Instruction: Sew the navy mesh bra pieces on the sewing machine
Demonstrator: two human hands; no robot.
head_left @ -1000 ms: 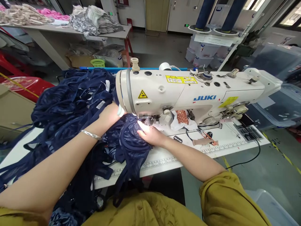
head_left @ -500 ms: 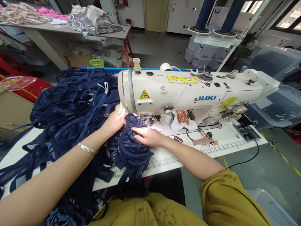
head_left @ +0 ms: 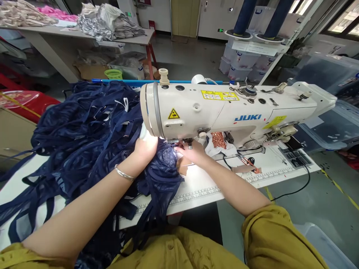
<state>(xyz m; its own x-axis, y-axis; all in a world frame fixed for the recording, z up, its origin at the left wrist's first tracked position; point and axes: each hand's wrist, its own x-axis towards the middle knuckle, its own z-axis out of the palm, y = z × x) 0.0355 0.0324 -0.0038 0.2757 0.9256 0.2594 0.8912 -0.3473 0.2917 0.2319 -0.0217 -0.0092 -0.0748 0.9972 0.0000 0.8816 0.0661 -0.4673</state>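
Head view: heap of navy garments [head_left: 81, 119] at left on the white table [head_left: 196, 181]. Left hand [head_left: 146, 149], bracelet [head_left: 123, 173] at wrist, lies against navy fabric; fingers hidden at the sewing machine [head_left: 193, 101], grip cannot be told. Navy garment [head_left: 165, 172] lies between the hands, upper edge below the machine head. Right hand [head_left: 193, 152]: thumb at garment's edge, closure of grip unclear. Farther right: copper-coloured pieces [head_left: 218, 140] on white wrapping [head_left: 224, 151].

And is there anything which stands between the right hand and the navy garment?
Nothing visible does: the right hand is at the edge of the navy garment, under the machine head; contact is partly hidden.
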